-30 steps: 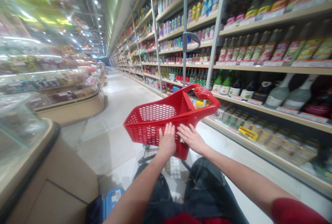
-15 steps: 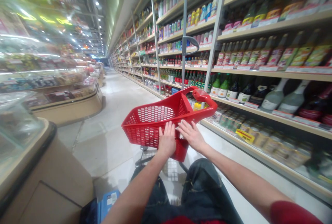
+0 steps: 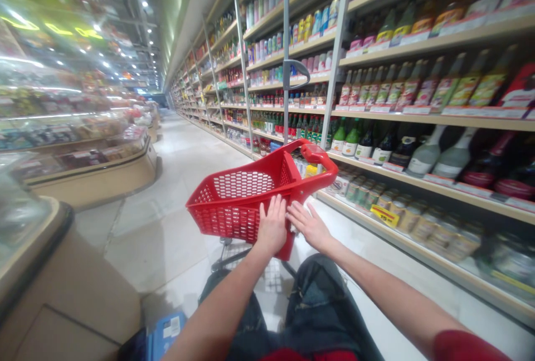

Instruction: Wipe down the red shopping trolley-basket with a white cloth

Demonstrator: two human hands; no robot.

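Head view: red cart [image 3: 251, 204] with perforated basket straight ahead, just before two bent knees in dark trousers [image 3: 320, 288], handle [image 3: 320, 155] pointing to the side of the tall shelf rack [image 3: 418, 117]. Left hand [image 3: 272, 228] flat before the near wall of the basket, fingers stretched and curled around nothing; right hand [image 3: 310, 226] just beside, also flattened, fingers slanting toward the left hand, with a narrow gap between. Possible trouble, as a judgement: rolling away of the cart over the smooth floor [image 3: 163, 244], caused by a push from flat palms without any grip for stopping. Also possible: a knock of the handle against the rack, near to glass bottles [image 3: 381, 148] and cans [image 3: 371, 195], in case of uneven pushing; or a bump of the lower frame [image 3: 232, 259] against the legs, in case of rolling backward. Hard to judge: real contact of palms with plastic, or only closeness. Hidden: part of the near wall behind the hands, most of the basket bottom, and much of the undercarriage. Blue box [image 3: 169, 327] at lower left, cut off by picture edge and left forearm. Counter [image 3: 87, 288] at left, blurred and cropped; goods beyond, too smeared for naming.
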